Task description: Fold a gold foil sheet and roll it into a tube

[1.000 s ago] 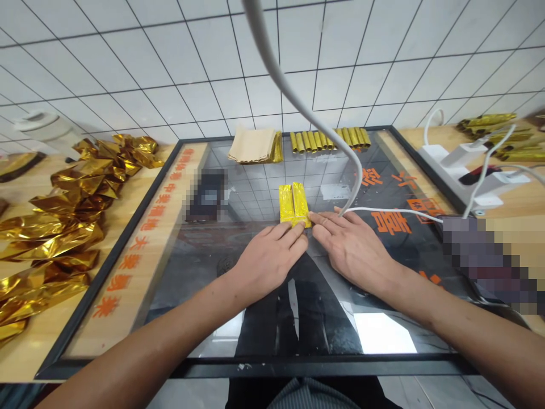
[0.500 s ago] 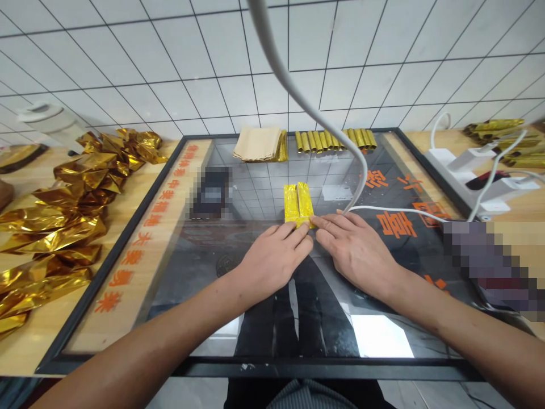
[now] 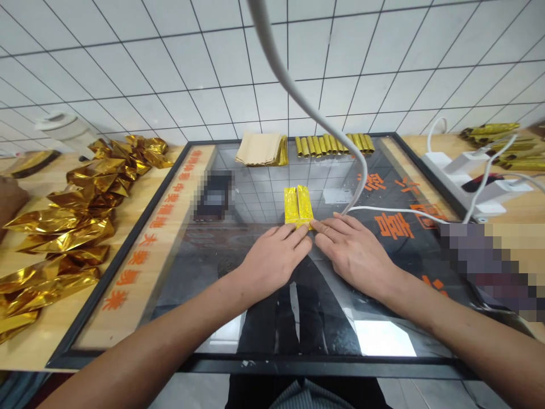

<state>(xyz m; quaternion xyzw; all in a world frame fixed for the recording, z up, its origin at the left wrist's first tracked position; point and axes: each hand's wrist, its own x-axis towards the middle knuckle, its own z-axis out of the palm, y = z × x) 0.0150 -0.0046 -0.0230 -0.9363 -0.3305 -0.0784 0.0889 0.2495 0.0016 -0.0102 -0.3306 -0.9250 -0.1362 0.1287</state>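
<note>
**Reader:** Where is the folded gold paper (image 3: pixel 292 205), and how do the hands meet it?

**Author:** It lies near the middle of the glass panel (image 3: pixel 259 193), its two upright strips side by side with a thin gap between them. The left hand (image 3: pixel 276 255) rests its fingertips on the near edge, the fingers extended and only narrowly parted. The right hand (image 3: pixel 354 250) sets a fingertip at the near right corner, its fingers likewise close together. Both thumbs are hidden, so whether either hand pinches the paper cannot be told.

**Reader:** What makes for good pressing here?

**Author:** In our judgement, even, downward pressure along the near edge, with one hand steadying the sheet while the other firms the crease. A sideways push could skew the strips or wrinkle the foil, which looks thin.

**Reader:** Does anything nearby call for care?

**Author:** The white cable (image 3: pixel 293 91) curves down just beside the right fingertips; small movements should avoid snagging it. The row of gold tubes (image 3: pixel 315 147) lies well apart, beyond the paper.
</note>
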